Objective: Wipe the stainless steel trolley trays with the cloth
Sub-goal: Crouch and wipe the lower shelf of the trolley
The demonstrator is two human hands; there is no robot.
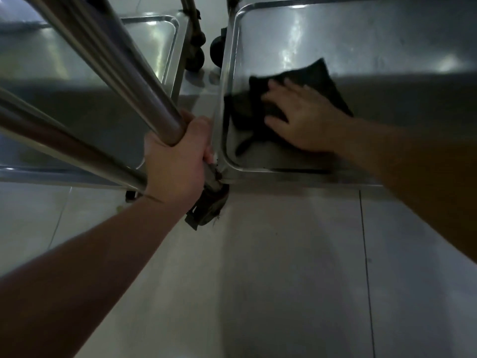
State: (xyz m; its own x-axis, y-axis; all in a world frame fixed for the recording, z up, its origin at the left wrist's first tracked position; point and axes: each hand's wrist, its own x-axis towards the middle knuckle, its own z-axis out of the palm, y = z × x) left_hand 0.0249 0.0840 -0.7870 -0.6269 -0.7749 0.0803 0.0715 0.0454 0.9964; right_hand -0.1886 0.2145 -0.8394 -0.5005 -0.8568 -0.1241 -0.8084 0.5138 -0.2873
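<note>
Right hand (pixel 307 117) flat on dark cloth (pixel 317 81) (crumpled).

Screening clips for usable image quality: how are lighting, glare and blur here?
Head view: dim overall, with white glare streaks on the tray; a shadow darkens its near half around the black cloth; the right hand is slightly motion-blurred; wide-angle distortion splays the post held by the left hand.
</note>
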